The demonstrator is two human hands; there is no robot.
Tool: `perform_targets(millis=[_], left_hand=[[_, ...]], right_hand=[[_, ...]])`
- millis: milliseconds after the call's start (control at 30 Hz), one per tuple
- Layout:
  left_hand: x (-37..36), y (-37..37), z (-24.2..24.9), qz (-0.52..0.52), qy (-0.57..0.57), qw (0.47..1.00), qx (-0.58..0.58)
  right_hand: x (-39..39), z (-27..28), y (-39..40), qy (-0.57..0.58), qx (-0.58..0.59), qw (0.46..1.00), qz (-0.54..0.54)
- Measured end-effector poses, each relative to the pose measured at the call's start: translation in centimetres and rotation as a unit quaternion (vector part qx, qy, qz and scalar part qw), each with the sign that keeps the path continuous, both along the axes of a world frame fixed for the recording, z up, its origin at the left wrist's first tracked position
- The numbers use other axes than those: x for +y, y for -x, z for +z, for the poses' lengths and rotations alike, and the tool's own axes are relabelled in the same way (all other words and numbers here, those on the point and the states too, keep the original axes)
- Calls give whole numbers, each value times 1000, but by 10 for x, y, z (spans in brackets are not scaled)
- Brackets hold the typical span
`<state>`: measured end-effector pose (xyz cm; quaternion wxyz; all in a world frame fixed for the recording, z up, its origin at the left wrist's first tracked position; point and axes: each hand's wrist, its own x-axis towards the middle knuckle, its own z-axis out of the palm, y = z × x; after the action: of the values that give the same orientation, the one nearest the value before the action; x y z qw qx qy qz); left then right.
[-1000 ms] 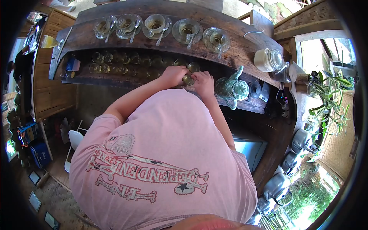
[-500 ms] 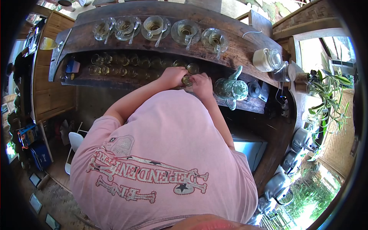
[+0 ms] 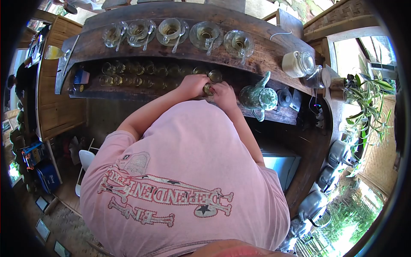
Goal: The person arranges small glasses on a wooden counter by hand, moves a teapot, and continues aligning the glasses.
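Observation:
My left hand (image 3: pixel 193 85) is at the lower shelf of the wooden counter, its fingers curled against the left side of a small glass (image 3: pixel 208 89). From the right, my right hand (image 3: pixel 224 95) has its fingers closed at the same glass, with a small red spot at the fingertips. Just above my hands stands another glass (image 3: pixel 215 76). Two rows of small glasses (image 3: pixel 137 80) run leftward along the shelf. To the right of my right hand is a green and white speckled pot (image 3: pixel 258 98).
On the upper counter (image 3: pixel 265 51) stand several glass cups on saucers with spoons (image 3: pixel 171 30). A lidded jar (image 3: pixel 298 64) is at the right, a dark grinder-like object (image 3: pixel 284 97) beside the pot. Kettles (image 3: pixel 311 205) line the right side; a white chair (image 3: pixel 85 160) is lower left.
My right hand's fingers have drawn in closer round the small glass, and a red spot now shows there. My left hand stays nearly where it was.

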<state>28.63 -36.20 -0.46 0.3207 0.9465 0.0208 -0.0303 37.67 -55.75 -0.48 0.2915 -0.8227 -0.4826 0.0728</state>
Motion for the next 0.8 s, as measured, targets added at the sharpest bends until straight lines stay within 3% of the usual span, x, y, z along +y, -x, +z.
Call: perform_targets(millis=[133, 233, 433, 533, 733, 800], left_hand=[[1, 2, -2, -1, -6, 1000, 7], [0, 1, -4, -2, -6, 1000, -7], [0, 3, 5, -2, -5, 1000, 5], [0, 3, 1, -2, 0, 1000, -5], [0, 4, -3, -4, 2, 1000, -7], [1, 2, -2, -5, 1, 1000, -5]], right_hand=[[0, 5, -3, 8, -19, 999, -46], [0, 4, -5, 4, -8, 1000, 13], [-1, -1, -7, -8, -4, 999, -45], [-2, -4, -6, -55, 21, 998, 4], [-1, -6, -6, -42, 15, 997, -57], [-1, -14, -4, -34, 49, 998, -10]])
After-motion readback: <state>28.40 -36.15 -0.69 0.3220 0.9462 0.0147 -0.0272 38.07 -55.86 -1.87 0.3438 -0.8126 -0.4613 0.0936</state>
